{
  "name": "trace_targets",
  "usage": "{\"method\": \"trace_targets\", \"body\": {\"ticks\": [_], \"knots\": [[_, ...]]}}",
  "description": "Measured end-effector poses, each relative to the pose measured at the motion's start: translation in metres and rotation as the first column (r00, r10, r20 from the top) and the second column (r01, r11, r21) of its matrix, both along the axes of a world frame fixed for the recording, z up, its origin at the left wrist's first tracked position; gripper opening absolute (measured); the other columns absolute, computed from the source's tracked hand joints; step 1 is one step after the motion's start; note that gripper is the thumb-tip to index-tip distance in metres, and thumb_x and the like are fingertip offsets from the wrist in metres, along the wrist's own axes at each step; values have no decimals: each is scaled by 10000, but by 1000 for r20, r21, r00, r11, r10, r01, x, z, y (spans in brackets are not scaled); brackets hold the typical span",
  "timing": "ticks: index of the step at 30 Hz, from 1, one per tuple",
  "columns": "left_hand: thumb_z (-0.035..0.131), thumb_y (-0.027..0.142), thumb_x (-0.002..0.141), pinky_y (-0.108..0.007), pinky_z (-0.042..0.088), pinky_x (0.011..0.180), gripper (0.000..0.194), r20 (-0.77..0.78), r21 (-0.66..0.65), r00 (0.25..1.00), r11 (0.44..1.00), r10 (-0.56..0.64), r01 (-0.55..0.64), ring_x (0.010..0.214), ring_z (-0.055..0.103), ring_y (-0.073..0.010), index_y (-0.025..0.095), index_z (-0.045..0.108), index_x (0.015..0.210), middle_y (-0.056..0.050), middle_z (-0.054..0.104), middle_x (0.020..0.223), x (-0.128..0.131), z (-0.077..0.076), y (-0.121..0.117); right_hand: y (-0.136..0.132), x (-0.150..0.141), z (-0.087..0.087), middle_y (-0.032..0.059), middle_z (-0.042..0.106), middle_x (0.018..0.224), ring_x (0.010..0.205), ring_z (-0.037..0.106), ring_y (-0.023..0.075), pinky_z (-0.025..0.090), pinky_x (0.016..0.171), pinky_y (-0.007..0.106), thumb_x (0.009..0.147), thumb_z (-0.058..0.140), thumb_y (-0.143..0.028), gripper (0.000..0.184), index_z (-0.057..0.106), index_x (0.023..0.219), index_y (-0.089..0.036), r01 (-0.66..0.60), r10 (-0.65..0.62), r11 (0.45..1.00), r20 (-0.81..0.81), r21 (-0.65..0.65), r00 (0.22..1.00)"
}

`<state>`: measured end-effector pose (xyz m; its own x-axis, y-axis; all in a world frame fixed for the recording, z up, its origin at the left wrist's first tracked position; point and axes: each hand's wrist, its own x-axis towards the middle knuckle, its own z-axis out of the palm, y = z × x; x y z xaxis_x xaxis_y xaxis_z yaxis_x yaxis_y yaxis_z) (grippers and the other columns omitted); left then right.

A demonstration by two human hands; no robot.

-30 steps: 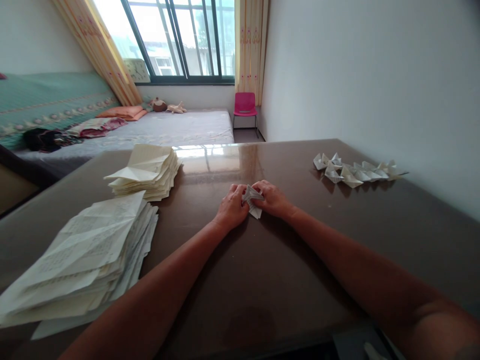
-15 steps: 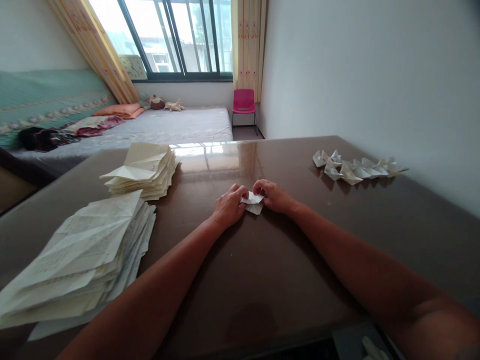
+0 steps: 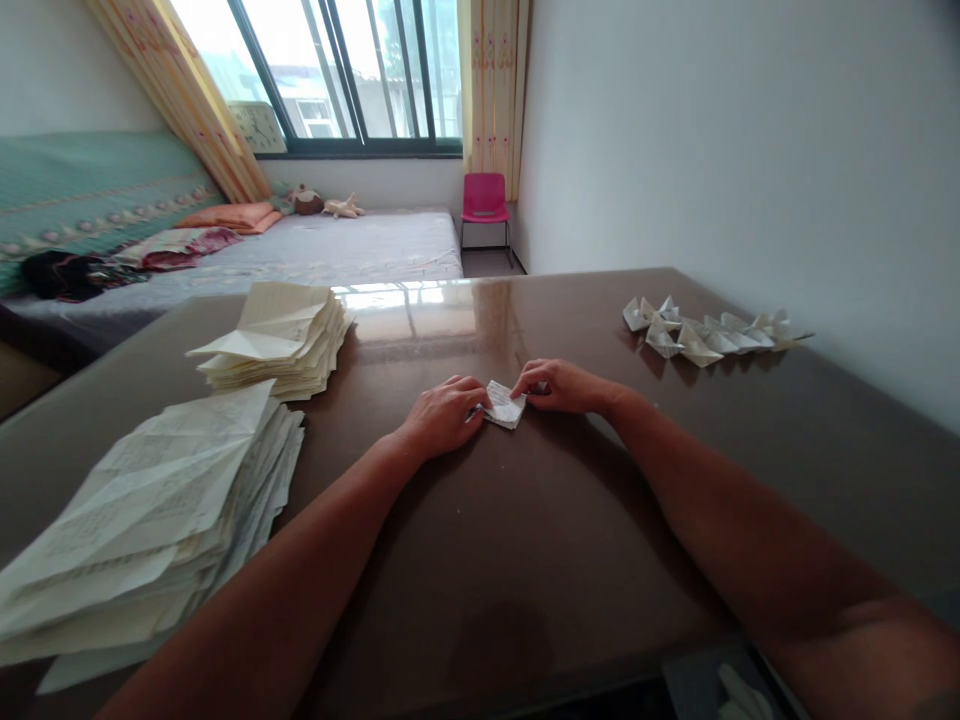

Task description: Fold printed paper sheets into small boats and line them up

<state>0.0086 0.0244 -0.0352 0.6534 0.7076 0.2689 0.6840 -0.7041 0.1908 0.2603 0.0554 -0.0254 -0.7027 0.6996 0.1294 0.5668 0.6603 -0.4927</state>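
A small folded piece of printed paper (image 3: 504,405) lies flat on the dark brown table (image 3: 525,560), between my two hands. My left hand (image 3: 444,414) rests curled on the table and pinches the paper's left edge with thumb and fingertips. My right hand (image 3: 561,385) pinches the paper's upper right corner, fingers pressed together. Both forearms stretch across the table toward me.
A stack of folded sheets (image 3: 274,338) lies at the far left, a bigger pile of printed sheets (image 3: 146,520) at the near left. Several finished folded paper shapes (image 3: 705,333) lie by the wall at right. A bed (image 3: 300,250) and a pink chair (image 3: 484,200) stand beyond the table.
The paper, held up between my fingers a second ago, now lies pressed flat on the table. My hands have spread slightly apart along it.
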Motion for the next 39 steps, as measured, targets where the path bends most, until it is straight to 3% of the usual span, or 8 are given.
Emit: {"method": "trace_targets", "body": {"ticks": [8,14,19,23,31,39], "knots": [[470,254,857,-328,499,795,194,-41,88,999,996,5,-1,976,550,-214,227,656,905,-42,652,990,4,8,-7,-1,-1,1,30,614,895,694,543,106,422,682,218,785,600,-172,248,751,975,-225,-1,1,1000,-1,8,1000],[427,316,932,-352,486,916,313,37,112,999,993,-29,25,1046,529,-209,240,628,1159,-54,639,1127,16,-4,-9,2,-3,-6,26,619,846,666,548,102,423,671,219,818,605,-222,170,752,903,-213,46,-45,998,-54,31,998],[404,363,941,-402,427,1014,379,36,93,999,996,0,-4,1129,497,-229,213,594,1232,-70,582,1275,15,-14,-5,4,-6,-6,49,653,874,709,572,120,438,710,240,833,570,-194,171,725,903,-180,218,-198,967,-147,134,969],[379,404,944,-434,399,1015,411,-19,65,998,996,65,-64,1206,448,-249,247,542,1287,-53,527,1364,17,-15,-8,2,-10,-2,51,665,896,715,583,122,453,734,253,844,542,-183,190,707,939,-179,307,-271,941,-224,142,936],[353,444,941,-449,370,977,433,-71,44,990,992,123,-120,1254,397,-277,296,487,1326,-35,491,1394,20,-13,-11,-3,-15,-4,42,651,874,701,567,112,423,695,232,861,554,-235,183,715,938,-193,216,-192,961,-143,175,971],[315,411,959,-443,372,973,414,-27,-35,992,991,124,-125,1235,399,-255,313,484,1324,-27,502,1359,15,-14,-6,-2,-19,-15,14,619,797,681,550,105,417,674,220,796,657,-269,108,707,810,-175,83,-82,997,-98,8,992]]}}
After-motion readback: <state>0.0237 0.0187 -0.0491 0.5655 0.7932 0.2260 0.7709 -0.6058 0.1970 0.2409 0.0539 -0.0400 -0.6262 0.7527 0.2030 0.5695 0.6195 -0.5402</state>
